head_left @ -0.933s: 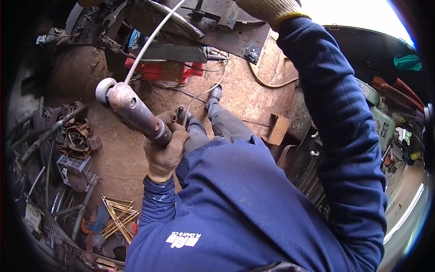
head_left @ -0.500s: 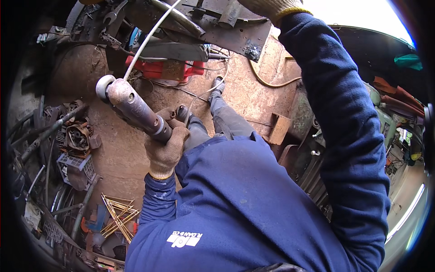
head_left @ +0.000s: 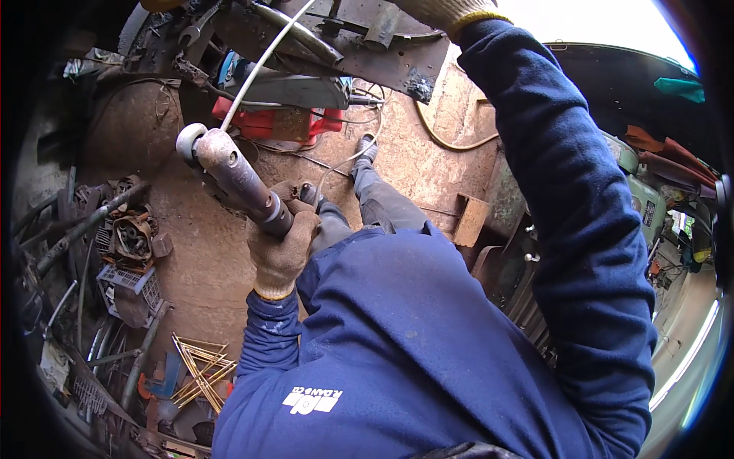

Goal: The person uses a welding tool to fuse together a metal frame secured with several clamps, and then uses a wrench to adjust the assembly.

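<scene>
White logo, lettering point(head_left: 313, 400) on navy sweatshirt point(head_left: 413, 329); label point(head_left: 648, 214) on green machine point(head_left: 642, 191), unreadable.

Red case point(head_left: 326, 124), slatted crate point(head_left: 115, 275) — gold-coloured triangular frames point(head_left: 197, 372) nearby, brown block point(head_left: 471, 220), green machine point(head_left: 639, 191)

Navy long-sleeved top point(head_left: 405, 306), white block logo point(head_left: 312, 400) at left chest; right sleeve point(head_left: 569, 168) deeply creased, left sleeve point(head_left: 269, 325) smudged pale near wrist. Left glove point(head_left: 283, 256), right glove point(head_left: 436, 11) brownish knit, cream cuffs point(head_left: 273, 284) edged yellow. Trousers point(head_left: 391, 203) grey, shoes point(head_left: 366, 145) dark.
</scene>
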Available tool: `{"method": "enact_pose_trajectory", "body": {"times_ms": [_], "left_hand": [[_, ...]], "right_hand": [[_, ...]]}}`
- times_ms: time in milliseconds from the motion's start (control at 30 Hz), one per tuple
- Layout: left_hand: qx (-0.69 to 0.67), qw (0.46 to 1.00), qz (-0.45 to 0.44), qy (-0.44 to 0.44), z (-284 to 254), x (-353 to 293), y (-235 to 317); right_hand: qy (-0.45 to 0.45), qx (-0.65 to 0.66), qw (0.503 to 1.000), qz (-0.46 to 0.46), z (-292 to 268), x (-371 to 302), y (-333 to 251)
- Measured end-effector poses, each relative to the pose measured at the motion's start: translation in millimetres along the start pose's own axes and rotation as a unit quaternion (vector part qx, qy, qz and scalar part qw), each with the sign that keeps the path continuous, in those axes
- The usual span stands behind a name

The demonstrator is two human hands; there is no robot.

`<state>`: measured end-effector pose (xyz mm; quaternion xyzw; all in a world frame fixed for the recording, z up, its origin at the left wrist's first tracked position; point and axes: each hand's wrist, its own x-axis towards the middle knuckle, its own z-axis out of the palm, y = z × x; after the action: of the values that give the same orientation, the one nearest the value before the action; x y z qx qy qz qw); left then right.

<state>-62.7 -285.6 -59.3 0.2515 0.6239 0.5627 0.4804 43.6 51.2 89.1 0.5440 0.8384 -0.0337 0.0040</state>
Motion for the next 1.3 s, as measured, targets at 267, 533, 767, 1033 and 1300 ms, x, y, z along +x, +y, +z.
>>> {"method": "enact_pose_trajectory", "body": {"times_ms": [267, 533, 767, 1033, 1300], "left_hand": [[-0.044, 0.998, -0.047, 0.019, 6.3, 6.7, 11.4], [0.023, 1.000, 0.008, 0.001, 0.9, 9.1, -7.7], [0.018, 1.000, 0.003, 0.007, 8.4, 7.9, -7.0], [-0.022, 0.999, -0.047, -0.001, 16.5, 10.2, 12.2], [-0.033, 0.999, -0.036, 0.025, 17.2, 6.8, 9.4]], "right_hand": [[0.005, -0.009, 1.000, 0.010, 4.1, 1.8, 0.2], [0.008, -0.007, 1.000, 0.005, 1.5, -1.2, -3.5], [0.000, -0.027, 1.000, 0.008, 4.0, 2.2, -1.6], [-0.006, -0.028, 1.000, 0.009, 4.7, 3.9, -0.9], [-0.026, -0.025, 0.998, 0.042, 8.3, 8.1, -1.0]]}}
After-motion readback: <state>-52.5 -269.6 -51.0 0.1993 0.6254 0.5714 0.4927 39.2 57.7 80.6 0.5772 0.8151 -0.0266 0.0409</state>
